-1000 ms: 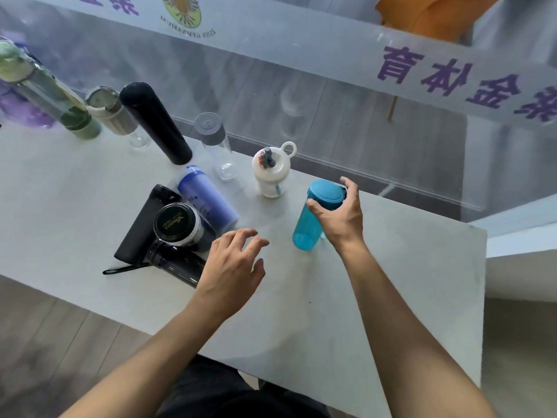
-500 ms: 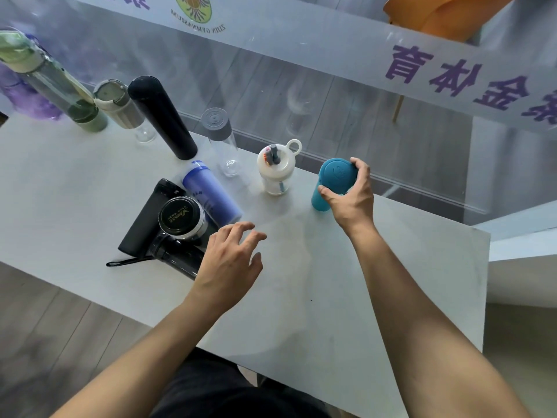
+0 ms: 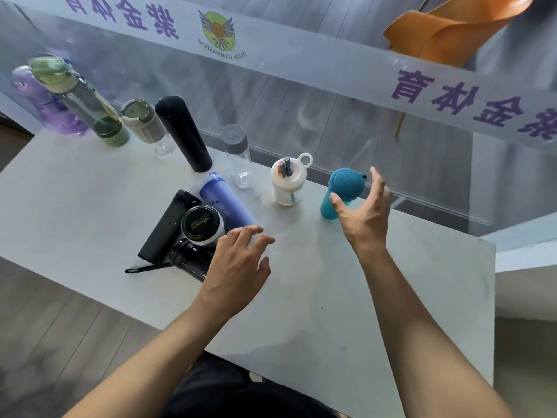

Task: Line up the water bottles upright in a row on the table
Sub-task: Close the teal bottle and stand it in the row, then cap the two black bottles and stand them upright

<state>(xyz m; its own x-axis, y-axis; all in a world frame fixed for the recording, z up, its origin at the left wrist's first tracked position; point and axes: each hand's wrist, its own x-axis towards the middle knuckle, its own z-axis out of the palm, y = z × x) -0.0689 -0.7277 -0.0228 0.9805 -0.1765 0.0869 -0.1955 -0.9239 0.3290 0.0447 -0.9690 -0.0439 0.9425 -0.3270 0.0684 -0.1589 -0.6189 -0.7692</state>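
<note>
Teal bottle (image 3: 337, 193) stood upright at the row's right end, near the tabletop's (image 3: 391, 297) far edge. My right hand (image 3: 366, 214) hovered just beside it, fingers spread wide, holding nothing. My left hand (image 3: 238, 267) hung palm-down, fingers loosely splayed, by the lying dark bottles (image 3: 187, 236).

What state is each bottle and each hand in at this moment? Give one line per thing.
teal bottle: upright, released
white bottle: upright
clear bottle: upright
tall black flask: upright
beige bottle: upright
green bottle: upright
purple bottle: upright
blue bottle: lying down
three dark bottles: lying, piled
right hand: open, empty
left hand: open, empty
</note>
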